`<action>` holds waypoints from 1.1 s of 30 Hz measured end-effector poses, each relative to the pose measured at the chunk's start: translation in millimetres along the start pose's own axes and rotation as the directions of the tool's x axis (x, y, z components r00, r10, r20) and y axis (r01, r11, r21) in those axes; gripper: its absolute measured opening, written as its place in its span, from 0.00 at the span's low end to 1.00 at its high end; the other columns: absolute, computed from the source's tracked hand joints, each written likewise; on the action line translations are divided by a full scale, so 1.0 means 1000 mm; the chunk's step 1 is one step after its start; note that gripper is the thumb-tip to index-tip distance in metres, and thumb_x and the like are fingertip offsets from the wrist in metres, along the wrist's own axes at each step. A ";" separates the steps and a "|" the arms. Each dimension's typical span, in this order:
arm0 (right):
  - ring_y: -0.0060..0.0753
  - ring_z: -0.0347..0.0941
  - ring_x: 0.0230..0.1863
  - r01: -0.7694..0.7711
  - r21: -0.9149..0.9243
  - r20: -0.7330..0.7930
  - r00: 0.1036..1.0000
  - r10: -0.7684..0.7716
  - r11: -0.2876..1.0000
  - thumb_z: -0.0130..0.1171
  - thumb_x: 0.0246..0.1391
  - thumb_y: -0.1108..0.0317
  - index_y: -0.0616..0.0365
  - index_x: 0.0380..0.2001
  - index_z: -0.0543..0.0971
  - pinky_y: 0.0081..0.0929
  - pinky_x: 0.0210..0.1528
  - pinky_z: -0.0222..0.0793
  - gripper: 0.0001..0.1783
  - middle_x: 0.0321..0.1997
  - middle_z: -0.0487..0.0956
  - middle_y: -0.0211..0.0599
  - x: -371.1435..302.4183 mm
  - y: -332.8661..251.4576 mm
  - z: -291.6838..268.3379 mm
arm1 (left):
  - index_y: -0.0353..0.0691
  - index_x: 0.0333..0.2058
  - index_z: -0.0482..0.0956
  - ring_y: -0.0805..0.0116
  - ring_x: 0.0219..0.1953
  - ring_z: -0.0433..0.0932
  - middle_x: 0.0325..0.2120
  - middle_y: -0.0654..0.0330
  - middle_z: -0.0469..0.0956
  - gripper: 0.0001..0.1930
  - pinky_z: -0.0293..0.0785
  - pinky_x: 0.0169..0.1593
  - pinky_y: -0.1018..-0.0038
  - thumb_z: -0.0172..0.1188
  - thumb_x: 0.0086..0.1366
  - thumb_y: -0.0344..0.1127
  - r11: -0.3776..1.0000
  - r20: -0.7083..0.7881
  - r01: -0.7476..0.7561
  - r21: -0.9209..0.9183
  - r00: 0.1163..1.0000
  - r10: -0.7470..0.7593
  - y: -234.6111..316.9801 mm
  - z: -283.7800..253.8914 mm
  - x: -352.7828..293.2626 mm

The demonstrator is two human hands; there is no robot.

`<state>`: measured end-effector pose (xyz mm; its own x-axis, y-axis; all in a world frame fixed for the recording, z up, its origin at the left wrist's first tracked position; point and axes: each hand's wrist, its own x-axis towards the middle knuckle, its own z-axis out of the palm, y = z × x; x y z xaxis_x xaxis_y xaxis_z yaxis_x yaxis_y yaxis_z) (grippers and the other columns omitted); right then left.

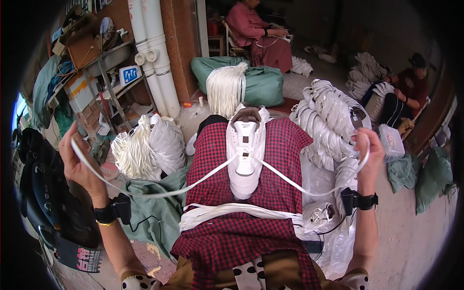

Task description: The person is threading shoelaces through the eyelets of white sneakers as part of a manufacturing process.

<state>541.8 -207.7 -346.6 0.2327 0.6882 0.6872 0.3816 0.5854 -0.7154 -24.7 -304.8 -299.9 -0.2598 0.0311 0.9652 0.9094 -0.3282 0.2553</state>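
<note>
A white sneaker (246, 179) rests on my lap, toe toward me, on a red and black checked cloth (208, 166). One flat white shoelace (181, 192) runs through eyelets near the toe end, and its two halves spread out to either side. Raised at the left, my left hand (77, 162) has closed fingers on one end of the lace. At the right my right hand (369, 157) pinches the other end, held at about the same height. Both halves sag in a curve between shoe and hands. A bundle of white laces (241, 216) lies across my lap.
Stacked white shoe parts (324, 116) stand to the right, with a laced shoe (318, 215) below. Lace bundles (133, 150) and more shoe parts sit left. A green sack (268, 87) with hanging laces is ahead. Two people (256, 31) (411, 89) work beyond; a dark scooter (41, 193) stands left.
</note>
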 end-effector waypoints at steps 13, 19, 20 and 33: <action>0.16 0.76 0.27 -0.076 0.005 0.576 0.815 0.060 0.997 0.68 0.52 0.75 0.63 0.29 0.80 0.20 0.28 0.70 0.06 0.25 0.81 0.31 -0.034 0.016 0.174 | 0.33 0.43 0.81 0.76 0.38 0.80 0.37 0.61 0.81 0.06 0.78 0.41 0.79 0.61 0.68 0.26 0.438 0.850 0.824 -0.359 0.483 -0.212 0.081 0.159 -0.171; 0.15 0.74 0.25 -0.065 0.095 0.514 0.858 0.008 0.993 0.68 0.51 0.75 0.63 0.27 0.78 0.20 0.27 0.69 0.07 0.23 0.81 0.32 -0.033 0.025 0.178 | 0.32 0.42 0.81 0.78 0.35 0.80 0.34 0.61 0.83 0.06 0.77 0.40 0.80 0.62 0.68 0.27 0.437 0.842 0.832 -0.341 0.477 -0.252 0.080 0.170 -0.185; 0.15 0.74 0.24 -0.075 0.096 0.535 0.845 0.012 0.993 0.68 0.51 0.75 0.64 0.26 0.78 0.20 0.27 0.70 0.07 0.23 0.81 0.32 -0.033 0.025 0.178 | 0.32 0.41 0.81 0.78 0.35 0.80 0.34 0.61 0.83 0.06 0.77 0.40 0.80 0.62 0.68 0.27 0.409 0.837 0.844 -0.348 0.476 -0.270 0.079 0.170 -0.185; 0.19 0.75 0.23 -0.051 0.045 0.572 0.820 0.016 0.998 0.67 0.46 0.78 0.64 0.25 0.78 0.23 0.27 0.70 0.06 0.21 0.80 0.36 -0.031 0.016 0.182 | 0.32 0.41 0.80 0.82 0.33 0.77 0.33 0.63 0.83 0.07 0.75 0.39 0.83 0.62 0.68 0.28 0.386 0.839 0.856 -0.344 0.465 -0.283 0.074 0.165 -0.189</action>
<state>378.1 -142.1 -402.3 -0.3144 0.8192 0.4797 0.3283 0.5679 -0.7548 145.5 -179.0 -454.3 -0.1060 0.8991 0.4247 0.0173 -0.4254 0.9048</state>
